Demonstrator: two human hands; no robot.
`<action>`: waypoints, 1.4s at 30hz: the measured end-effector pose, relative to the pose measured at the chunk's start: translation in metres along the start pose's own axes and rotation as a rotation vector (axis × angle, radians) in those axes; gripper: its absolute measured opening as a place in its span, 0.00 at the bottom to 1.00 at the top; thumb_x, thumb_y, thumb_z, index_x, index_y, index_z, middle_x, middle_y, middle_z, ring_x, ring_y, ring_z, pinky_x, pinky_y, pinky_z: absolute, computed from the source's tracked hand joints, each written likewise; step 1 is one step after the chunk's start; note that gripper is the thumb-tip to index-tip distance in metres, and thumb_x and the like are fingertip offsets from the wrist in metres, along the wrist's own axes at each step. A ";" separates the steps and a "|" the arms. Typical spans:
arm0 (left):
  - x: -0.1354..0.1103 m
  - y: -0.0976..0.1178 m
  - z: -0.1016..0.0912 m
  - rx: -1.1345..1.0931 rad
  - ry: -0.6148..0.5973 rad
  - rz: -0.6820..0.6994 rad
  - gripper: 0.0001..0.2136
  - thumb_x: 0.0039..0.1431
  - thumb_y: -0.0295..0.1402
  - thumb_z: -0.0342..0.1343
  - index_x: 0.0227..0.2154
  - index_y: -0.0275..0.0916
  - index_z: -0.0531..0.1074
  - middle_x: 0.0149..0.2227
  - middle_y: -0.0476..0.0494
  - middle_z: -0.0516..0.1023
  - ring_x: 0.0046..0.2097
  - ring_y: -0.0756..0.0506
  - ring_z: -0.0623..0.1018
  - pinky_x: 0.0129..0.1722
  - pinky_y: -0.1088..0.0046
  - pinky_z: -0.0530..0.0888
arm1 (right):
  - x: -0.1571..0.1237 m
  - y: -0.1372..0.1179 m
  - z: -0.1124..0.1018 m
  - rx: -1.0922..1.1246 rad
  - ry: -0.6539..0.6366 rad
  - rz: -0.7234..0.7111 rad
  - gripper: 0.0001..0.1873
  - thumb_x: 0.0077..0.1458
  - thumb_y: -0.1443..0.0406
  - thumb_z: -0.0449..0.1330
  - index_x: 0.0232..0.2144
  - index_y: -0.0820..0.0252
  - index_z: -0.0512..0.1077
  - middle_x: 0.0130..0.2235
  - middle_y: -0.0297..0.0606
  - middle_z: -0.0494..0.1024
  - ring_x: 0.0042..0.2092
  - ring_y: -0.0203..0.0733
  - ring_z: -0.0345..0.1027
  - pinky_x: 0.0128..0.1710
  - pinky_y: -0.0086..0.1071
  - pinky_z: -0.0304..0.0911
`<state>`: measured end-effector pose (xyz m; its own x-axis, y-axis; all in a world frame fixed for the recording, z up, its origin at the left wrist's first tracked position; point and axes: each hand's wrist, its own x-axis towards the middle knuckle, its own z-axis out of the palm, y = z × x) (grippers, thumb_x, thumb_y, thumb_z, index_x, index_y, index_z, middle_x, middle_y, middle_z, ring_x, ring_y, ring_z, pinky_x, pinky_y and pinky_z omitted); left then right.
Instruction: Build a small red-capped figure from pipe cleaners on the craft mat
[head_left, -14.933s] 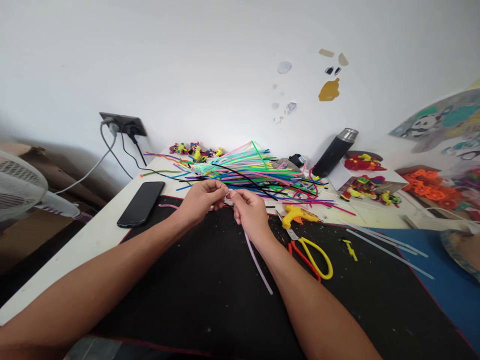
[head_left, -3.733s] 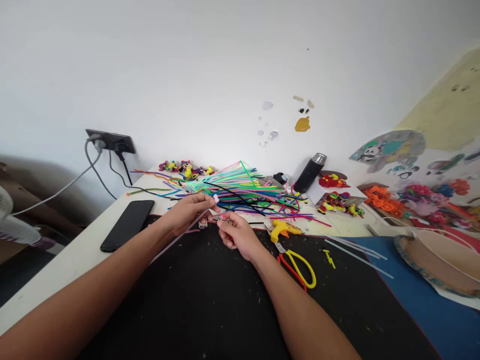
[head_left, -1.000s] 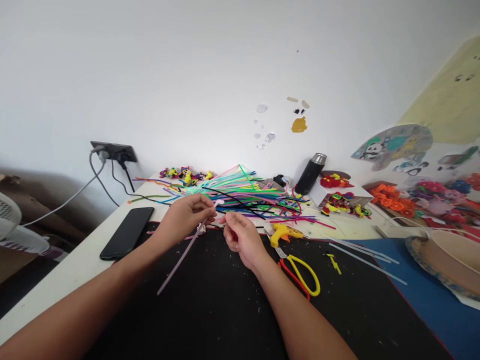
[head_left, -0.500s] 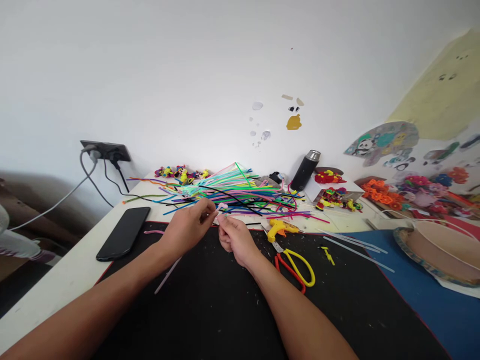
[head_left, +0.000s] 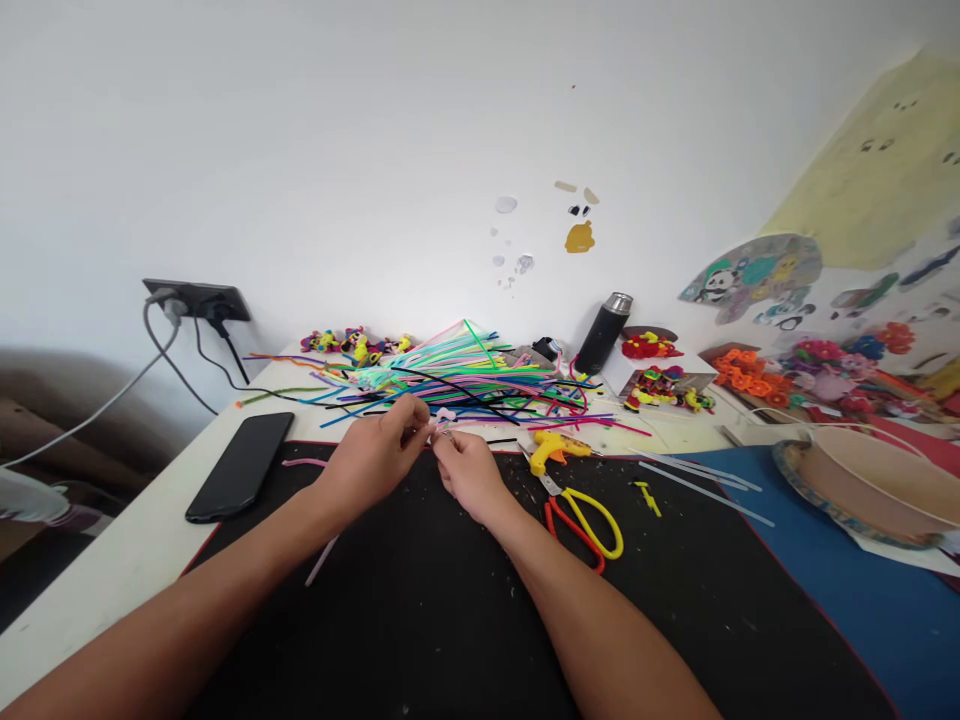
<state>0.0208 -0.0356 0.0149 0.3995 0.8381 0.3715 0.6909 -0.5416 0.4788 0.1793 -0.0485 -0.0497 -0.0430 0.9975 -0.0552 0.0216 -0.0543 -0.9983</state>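
Over the far edge of the black mat (head_left: 420, 630), both hands meet. Left hand (head_left: 379, 455): thumb and fingers pinched together on a small pale pink fuzzy piece (head_left: 445, 415), wrist angled inward. Right hand (head_left: 472, 475): thumb and fingers closed, pinching the same piece from below; its remaining fingers curl under. Piece sits between the fingertips, raised in front of the pipe cleaner pile, its looped top poking out above; lower part hidden by fingers. Pale strip (head_left: 321, 562) sticks out below left forearm, over mat; upper end hidden.

Near left wrist, short pink strip (head_left: 304, 462) lies on mat. Further left, black phone (head_left: 240, 467) lies face up, mostly on white table (head_left: 82, 600), corner at mat edge. Behind hands, pile of multicolored pipe cleaners (head_left: 480, 385). Right of right hand, yellow glue gun (head_left: 559, 446) lies across blades of scissors (head_left: 594, 522), which have one red and one yellow handle. Beyond these, small yellow piece (head_left: 648, 498) on mat, then translucent sticks (head_left: 709, 492) reaching toward blue mat (head_left: 817, 560). Dark bottle (head_left: 604, 335) leans near wall.
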 end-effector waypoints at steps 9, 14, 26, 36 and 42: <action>-0.001 0.004 -0.003 0.134 -0.068 -0.007 0.04 0.68 0.36 0.50 0.41 0.45 0.66 0.32 0.46 0.83 0.32 0.40 0.83 0.30 0.71 0.63 | 0.001 0.003 -0.001 -0.160 0.037 -0.074 0.22 0.60 0.52 0.55 0.20 0.54 0.56 0.17 0.26 0.56 0.22 0.34 0.50 0.24 0.31 0.42; -0.001 0.004 -0.004 0.114 -0.076 -0.006 0.03 0.66 0.35 0.51 0.40 0.45 0.65 0.32 0.47 0.82 0.32 0.40 0.82 0.30 0.71 0.64 | -0.001 -0.002 -0.001 -0.204 0.045 -0.082 0.22 0.59 0.53 0.55 0.19 0.54 0.56 0.17 0.26 0.56 0.22 0.34 0.50 0.24 0.31 0.41; 0.001 0.007 -0.007 0.074 -0.085 -0.008 0.02 0.66 0.34 0.51 0.39 0.45 0.65 0.30 0.48 0.81 0.29 0.43 0.80 0.29 0.73 0.63 | -0.005 -0.010 -0.001 -0.248 0.072 -0.098 0.20 0.58 0.56 0.55 0.18 0.54 0.56 0.18 0.27 0.57 0.23 0.36 0.51 0.25 0.32 0.42; 0.001 0.009 -0.010 0.232 -0.135 0.031 0.03 0.68 0.34 0.49 0.39 0.44 0.68 0.30 0.46 0.81 0.28 0.42 0.80 0.27 0.71 0.62 | -0.004 -0.007 -0.003 -0.267 0.045 -0.107 0.19 0.59 0.56 0.55 0.19 0.54 0.56 0.19 0.28 0.59 0.24 0.37 0.52 0.26 0.32 0.43; 0.002 0.008 -0.011 0.279 -0.149 0.050 0.06 0.69 0.35 0.48 0.41 0.43 0.69 0.30 0.45 0.81 0.29 0.40 0.81 0.27 0.70 0.62 | -0.004 -0.006 -0.003 -0.267 0.038 -0.101 0.20 0.59 0.56 0.55 0.20 0.55 0.56 0.19 0.27 0.58 0.24 0.36 0.51 0.25 0.32 0.42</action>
<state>0.0205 -0.0392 0.0279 0.5070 0.8222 0.2589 0.7984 -0.5611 0.2183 0.1818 -0.0520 -0.0429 -0.0210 0.9985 0.0504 0.2814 0.0543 -0.9581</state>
